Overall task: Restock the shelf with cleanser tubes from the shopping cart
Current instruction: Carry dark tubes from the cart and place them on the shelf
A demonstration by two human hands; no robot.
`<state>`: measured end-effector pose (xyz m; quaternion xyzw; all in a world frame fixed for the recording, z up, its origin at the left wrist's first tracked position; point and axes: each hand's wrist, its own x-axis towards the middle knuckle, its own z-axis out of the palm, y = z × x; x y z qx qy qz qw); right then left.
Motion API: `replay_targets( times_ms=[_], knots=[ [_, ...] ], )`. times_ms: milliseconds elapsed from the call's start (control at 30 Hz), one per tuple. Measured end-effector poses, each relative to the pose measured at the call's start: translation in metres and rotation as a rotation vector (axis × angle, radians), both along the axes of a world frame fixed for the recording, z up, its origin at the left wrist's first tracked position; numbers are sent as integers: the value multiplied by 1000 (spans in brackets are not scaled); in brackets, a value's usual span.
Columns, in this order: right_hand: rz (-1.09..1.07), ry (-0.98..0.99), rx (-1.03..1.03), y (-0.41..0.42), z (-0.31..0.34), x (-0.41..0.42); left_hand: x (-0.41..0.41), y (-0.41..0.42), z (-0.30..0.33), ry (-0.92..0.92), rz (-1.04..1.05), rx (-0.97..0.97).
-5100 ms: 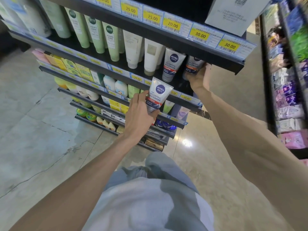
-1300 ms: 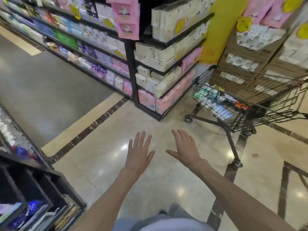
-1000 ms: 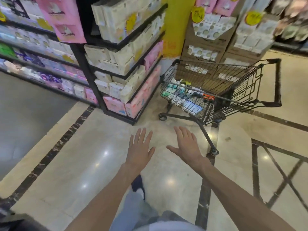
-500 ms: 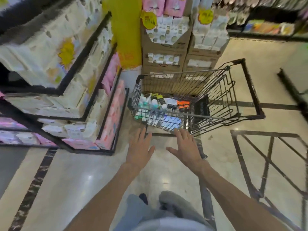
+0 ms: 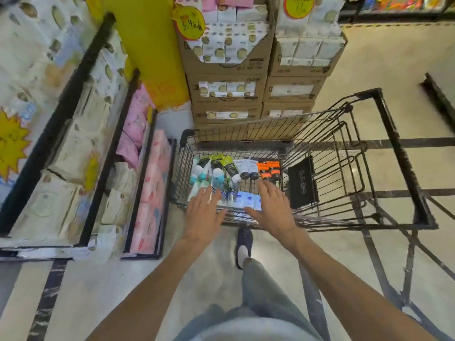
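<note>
A black wire shopping cart [image 5: 398, 153] stands in front of me. On its floor at the left lie several cleanser tubes [image 5: 246, 168]: white ones with dark caps, two orange tubes [image 5: 268, 169], green-and-black ones and blue-capped ones. My left hand [image 5: 204, 212] hovers over the cart's near rim with fingers spread and holds nothing. My right hand [image 5: 273, 205] reaches over the rim above the tubes, fingers straight, also empty. The cleanser shelf is out of view.
A black shelf [image 5: 81, 153] of white and pink tissue packs stands close on the left. Stacked cardboard boxes [image 5: 226, 92] and a yellow pillar [image 5: 152, 50] rise behind the cart. My foot [image 5: 243, 244] is just under the cart's near edge.
I turned from the shelf, where my left hand held a Nivea tube, and walked to the cart. Both empty hands now reach over its near rim.
</note>
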<state>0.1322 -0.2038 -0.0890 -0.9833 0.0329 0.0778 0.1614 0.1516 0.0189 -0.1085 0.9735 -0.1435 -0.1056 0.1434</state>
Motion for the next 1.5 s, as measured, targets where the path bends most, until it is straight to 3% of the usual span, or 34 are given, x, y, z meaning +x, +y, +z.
replay_targets(
  times_ms=[267,500,1067,1267,1500],
  knots=[
    [65,124,31,-44,-36,127,121,-41,-35,128,50,124],
    [88,258,59,-63,-92,199,195,-42,-89,226,149,74],
    [-12,393,212,-42,-290,241,331,-8,-308,338,426,69],
    [-68,409,221,-35,-303,234,330,-9,-310,230,483,72],
    [-43,414,187,-21,-300,251,316,-6,-281,397,696,-57]
  ],
)
